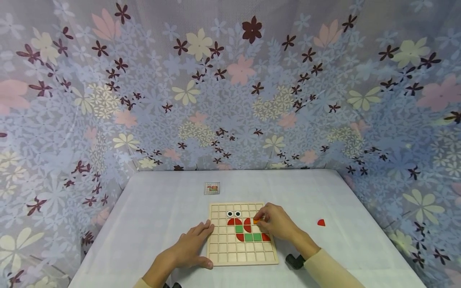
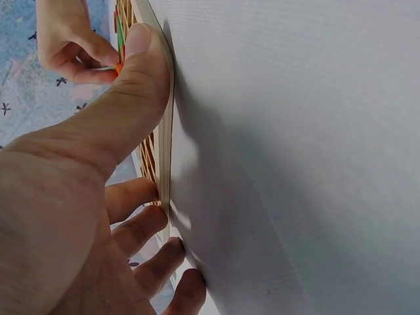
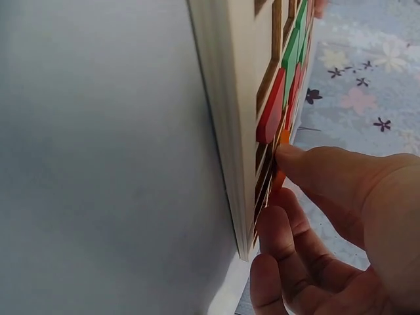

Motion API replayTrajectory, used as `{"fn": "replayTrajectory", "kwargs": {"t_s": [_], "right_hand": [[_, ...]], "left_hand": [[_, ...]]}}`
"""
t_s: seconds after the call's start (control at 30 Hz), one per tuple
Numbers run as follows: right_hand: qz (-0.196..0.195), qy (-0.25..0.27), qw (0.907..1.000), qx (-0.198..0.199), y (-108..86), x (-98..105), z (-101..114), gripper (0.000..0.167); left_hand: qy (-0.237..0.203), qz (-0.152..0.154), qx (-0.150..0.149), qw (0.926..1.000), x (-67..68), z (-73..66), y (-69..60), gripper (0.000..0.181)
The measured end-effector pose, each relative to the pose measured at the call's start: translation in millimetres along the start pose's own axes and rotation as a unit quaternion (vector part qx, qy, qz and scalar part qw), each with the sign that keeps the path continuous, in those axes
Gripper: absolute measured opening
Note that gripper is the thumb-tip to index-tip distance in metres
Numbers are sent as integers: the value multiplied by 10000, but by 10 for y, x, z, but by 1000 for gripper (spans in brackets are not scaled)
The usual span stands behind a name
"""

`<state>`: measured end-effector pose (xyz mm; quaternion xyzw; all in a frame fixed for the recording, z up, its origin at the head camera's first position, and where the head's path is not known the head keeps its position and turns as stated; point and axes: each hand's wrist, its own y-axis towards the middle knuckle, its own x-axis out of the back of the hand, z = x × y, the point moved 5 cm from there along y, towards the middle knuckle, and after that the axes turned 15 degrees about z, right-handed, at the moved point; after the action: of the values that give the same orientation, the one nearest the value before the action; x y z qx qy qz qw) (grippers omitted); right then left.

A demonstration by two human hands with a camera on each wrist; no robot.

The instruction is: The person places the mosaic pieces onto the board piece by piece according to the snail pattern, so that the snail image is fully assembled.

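Observation:
A wooden grid board (image 1: pixel 219 258) lies on the table, with red quarter-circle pieces (image 1: pixel 247 228), green squares (image 1: pixel 248 237) and two round eye pieces (image 1: pixel 237 214) set in its cells. Between thumb and fingers my right hand (image 1: pixel 280 224) pinches an orange piece (image 1: pixel 256 221) over the board's right half, beside a red piece. The orange piece shows partly in the right wrist view too, its full shape hidden by the fingers. My left hand (image 1: pixel 191 246) rests at the board's left edge, fingers spread and thumb against the near corner.
One loose red piece (image 1: pixel 321 222) lies on the table to the right. Behind the board is a small picture card (image 1: pixel 212 188) showing a coloured grid pattern. Floral cloth (image 1: pixel 230 100) hangs around the table's back and sides.

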<state>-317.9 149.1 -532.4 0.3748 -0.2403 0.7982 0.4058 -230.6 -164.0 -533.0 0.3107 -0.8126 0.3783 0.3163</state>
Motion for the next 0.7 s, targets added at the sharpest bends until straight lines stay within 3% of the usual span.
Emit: {"fn": "replayTrajectory", "kwargs": {"t_s": [0.7], "right_hand": [[45, -17, 9998, 168, 30, 1, 11, 17]], "left_hand": [[-22, -64, -88, 9999, -3, 17, 1, 120]]}}
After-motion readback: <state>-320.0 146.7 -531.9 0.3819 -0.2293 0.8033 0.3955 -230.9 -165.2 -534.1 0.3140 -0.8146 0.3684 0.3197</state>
